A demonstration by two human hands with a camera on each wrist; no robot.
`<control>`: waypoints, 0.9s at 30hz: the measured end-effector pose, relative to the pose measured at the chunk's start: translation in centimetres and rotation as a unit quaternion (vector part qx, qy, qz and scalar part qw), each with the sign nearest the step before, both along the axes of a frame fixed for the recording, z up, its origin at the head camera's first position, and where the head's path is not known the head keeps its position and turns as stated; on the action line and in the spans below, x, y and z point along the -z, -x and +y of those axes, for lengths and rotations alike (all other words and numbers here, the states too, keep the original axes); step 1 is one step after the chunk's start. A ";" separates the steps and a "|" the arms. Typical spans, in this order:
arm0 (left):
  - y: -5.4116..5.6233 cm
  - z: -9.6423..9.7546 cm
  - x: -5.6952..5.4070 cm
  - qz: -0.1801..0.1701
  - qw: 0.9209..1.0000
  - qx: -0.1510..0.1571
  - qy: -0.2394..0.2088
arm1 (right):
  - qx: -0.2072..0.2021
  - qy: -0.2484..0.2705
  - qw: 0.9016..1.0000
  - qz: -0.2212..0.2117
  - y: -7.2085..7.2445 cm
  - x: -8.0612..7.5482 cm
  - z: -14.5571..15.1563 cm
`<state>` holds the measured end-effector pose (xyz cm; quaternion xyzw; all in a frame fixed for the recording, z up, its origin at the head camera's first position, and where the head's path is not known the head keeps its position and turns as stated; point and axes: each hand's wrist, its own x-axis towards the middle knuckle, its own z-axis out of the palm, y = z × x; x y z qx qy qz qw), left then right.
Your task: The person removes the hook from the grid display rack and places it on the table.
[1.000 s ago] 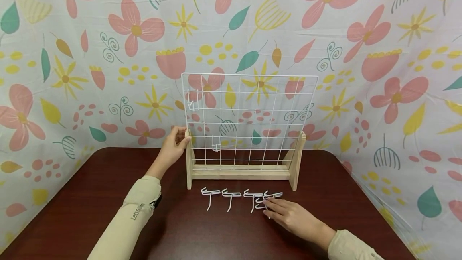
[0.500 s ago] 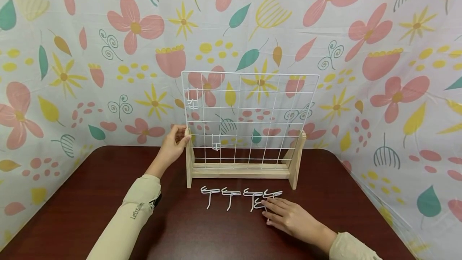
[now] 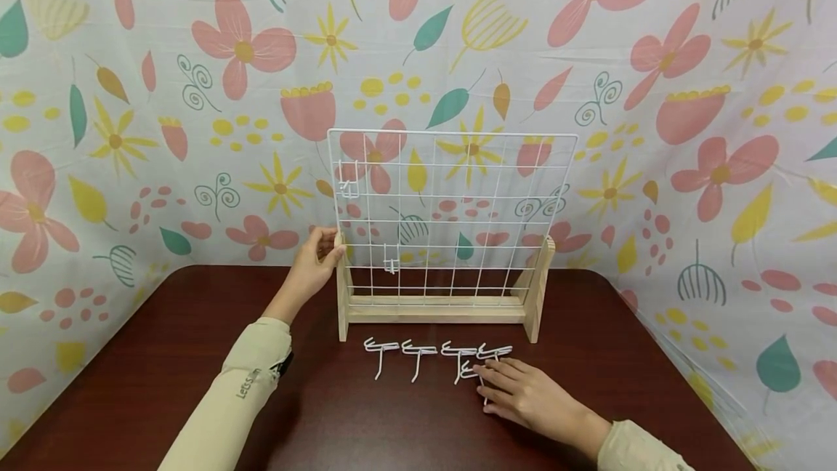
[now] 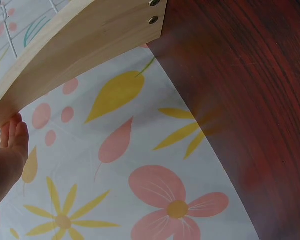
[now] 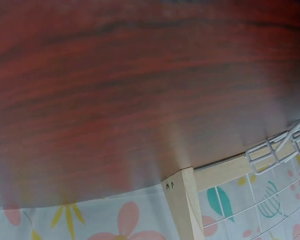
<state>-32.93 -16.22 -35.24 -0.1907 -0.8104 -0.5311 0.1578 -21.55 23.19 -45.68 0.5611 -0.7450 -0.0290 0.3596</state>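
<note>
A white wire grid panel [image 3: 451, 220] stands upright in a wooden base [image 3: 434, 315]. My left hand [image 3: 315, 264] grips the top of its left wooden upright [image 3: 343, 296]; that upright also shows in the left wrist view. Two white hooks hang on the grid, one hook [image 3: 349, 187] at upper left and another hook [image 3: 391, 265] lower down. In front of the base, several white wire hooks [image 3: 418, 349] lie in a row. At the row's right end, my right hand [image 3: 532, 398] holds a white hook [image 3: 468, 369] low over the table, its fingers partly covering it.
The dark reddish-brown table [image 3: 366, 427] carries the stand near its back edge. A floral cloth [image 3: 418, 42] hangs close behind and along the sides. Another hook [image 3: 495, 350] of the row lies just beyond the right fingertips.
The hook under my right hand has turned slightly, so less of its prongs shows. My right fingers have shifted a little; the left hand keeps its grip on the upright.
</note>
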 end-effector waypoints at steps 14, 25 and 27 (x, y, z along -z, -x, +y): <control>0.1 0.0 0.0 0.006 1.000 -0.004 -0.001 | -0.017 0.007 1.000 0.002 0.0 -0.4 -0.2; -0.5 0.4 -0.5 -0.001 1.000 -0.001 -0.001 | -0.010 -0.002 1.000 -0.003 -0.2 -1.5 -0.5; -0.6 0.5 -0.5 0.002 1.000 0.001 -0.003 | -0.014 0.009 1.000 -0.006 -0.1 -1.7 -0.6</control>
